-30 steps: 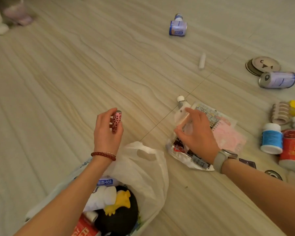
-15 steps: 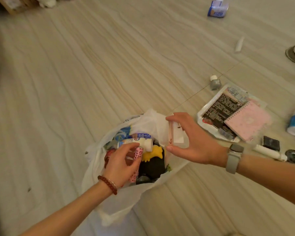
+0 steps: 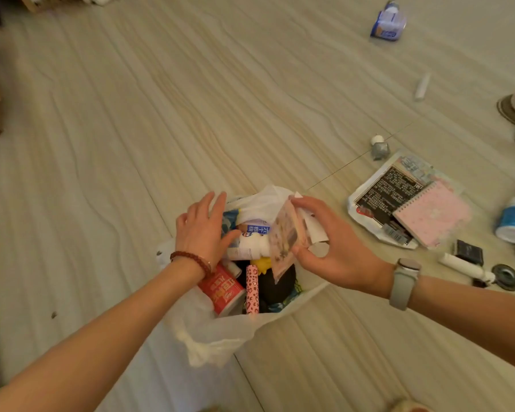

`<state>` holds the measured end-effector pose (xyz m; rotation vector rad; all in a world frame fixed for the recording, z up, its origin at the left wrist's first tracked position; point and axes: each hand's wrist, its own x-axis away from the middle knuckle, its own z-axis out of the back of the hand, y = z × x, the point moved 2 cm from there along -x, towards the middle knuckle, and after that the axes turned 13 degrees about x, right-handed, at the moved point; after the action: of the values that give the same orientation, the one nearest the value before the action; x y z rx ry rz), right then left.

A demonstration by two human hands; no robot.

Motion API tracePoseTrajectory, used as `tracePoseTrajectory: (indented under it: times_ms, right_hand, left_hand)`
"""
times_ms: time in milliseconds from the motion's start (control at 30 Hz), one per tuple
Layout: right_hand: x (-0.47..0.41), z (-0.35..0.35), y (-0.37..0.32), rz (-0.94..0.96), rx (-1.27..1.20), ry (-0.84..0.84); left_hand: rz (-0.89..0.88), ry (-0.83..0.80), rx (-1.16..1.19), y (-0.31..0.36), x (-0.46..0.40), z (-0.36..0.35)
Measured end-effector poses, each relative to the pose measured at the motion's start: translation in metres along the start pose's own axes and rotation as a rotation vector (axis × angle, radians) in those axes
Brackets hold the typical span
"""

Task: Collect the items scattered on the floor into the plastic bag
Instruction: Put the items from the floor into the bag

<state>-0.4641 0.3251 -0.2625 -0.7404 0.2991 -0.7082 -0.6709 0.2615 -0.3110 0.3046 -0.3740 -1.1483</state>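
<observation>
- My right hand [image 3: 333, 248] pinches a thin, pale, possibly plastic packet [image 3: 289, 236] above the white plastic bag [image 3: 217, 331], ready to drop.
- My left hand [image 3: 201, 230], fingers straight, steadies the bag's far rim.

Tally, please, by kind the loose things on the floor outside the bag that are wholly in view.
Bottles: 2 (blue and white bottle, small silver bottle)
White tubes: 2 (far tube, near tube)
Pink notebook: 1
Printed packet: 1
Black block: 1
Dark disc: 1
Total: 8
</observation>
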Motion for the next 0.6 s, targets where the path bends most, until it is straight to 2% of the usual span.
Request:
tracePoseTrajectory:
  times_ms: [67,133,200,300,433,500,533,600]
  right_hand:
    - [0.000,-0.005,0.008,-0.059,0.096,-0.056]
    - [-0.003,-0.006,0.013,-0.092,0.156,-0.057]
    - [-0.008,-0.004,0.014,-0.143,0.144,-0.016]
    - [-0.017,-0.008,0.009,-0.249,-0.011,0.017]
    - [-0.030,-0.035,-0.012,-0.339,-0.138,-0.060]
    - [-0.038,-0.051,-0.024,-0.340,-0.227,-0.190]
    - [-0.041,-0.057,-0.030,-0.303,-0.213,-0.270]
    - [-0.041,-0.059,-0.037,-0.124,0.088,-0.361]
  left_hand:
    - [0.119,-0.166,0.137,-0.007,-0.015,0.000]
    - [0.136,-0.213,0.273,-0.009,-0.022,0.000]
    - [0.131,-0.176,0.397,-0.010,-0.025,0.002]
    - [0.161,-0.091,0.565,-0.011,-0.028,0.011]
    - [0.180,0.071,0.691,-0.014,-0.041,0.031]
    - [0.165,0.138,0.704,-0.013,-0.047,0.040]
    - [0.154,0.162,0.706,-0.012,-0.049,0.042]
    - [0.147,0.179,0.694,-0.009,-0.050,0.045]
